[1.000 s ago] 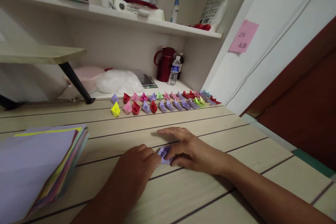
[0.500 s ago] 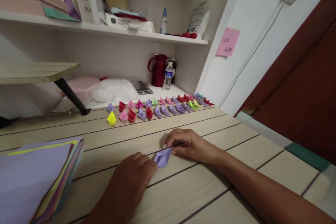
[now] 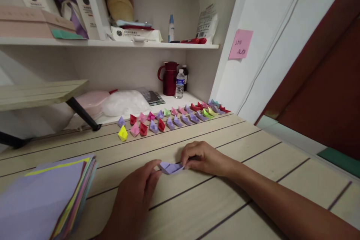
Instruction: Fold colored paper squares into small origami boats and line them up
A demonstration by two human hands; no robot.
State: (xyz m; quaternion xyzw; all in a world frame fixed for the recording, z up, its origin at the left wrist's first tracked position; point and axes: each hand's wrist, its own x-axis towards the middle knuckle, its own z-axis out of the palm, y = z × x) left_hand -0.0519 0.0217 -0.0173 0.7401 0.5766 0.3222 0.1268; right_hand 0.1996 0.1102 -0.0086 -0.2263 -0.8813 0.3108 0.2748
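A small purple paper boat (image 3: pixel 171 168) sits low over the wooden tabletop between my two hands. The thumb and fingers of my right hand (image 3: pixel 198 157) pinch its right tip. At the other end, my left hand (image 3: pixel 137 185) has its index finger and thumb closed about the left tip; exactly how firmly they press does not show. Further back stand two rows of folded paper boats in several colours, with a yellow boat (image 3: pixel 123 133) at the near left end and a red boat (image 3: pixel 143 129) among them.
A stack of coloured paper (image 3: pixel 47 198) lies at the left on the slatted tabletop (image 3: pixel 225 202). Behind the boats are a water bottle (image 3: pixel 179 84), a dark red jug (image 3: pixel 169 78) and a white plastic bag (image 3: pixel 125 103). A small raised wooden stand (image 3: pixel 42 93) is at left.
The purple boat has turned, so its long side lies more level across my view. My left hand has shifted its grip, index finger and thumb now more spread. My right hand keeps its pinch.
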